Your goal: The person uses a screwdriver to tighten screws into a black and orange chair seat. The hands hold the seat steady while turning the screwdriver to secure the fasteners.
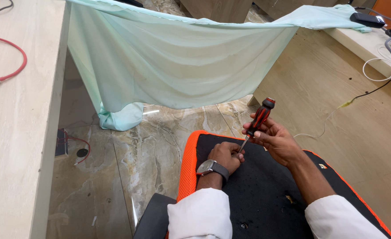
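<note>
Right hand (pixel 276 140) grips the red-and-black screwdriver (pixel 258 121) by its handle, tip angled down into the closed left hand (pixel 225 156) on the black, orange-edged panel (pixel 266 190); whatever it pinches is hidden, so keeping the shaft in line with the fastener seems advisable.

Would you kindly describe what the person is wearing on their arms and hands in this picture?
Both arms wear white sleeves pushed up toward the elbows, so the forearms are bare. The left hand has a wristwatch with a silver-coloured case and a dark grey strap on its wrist. The right hand is bare, with no glove or watch visible.
</note>
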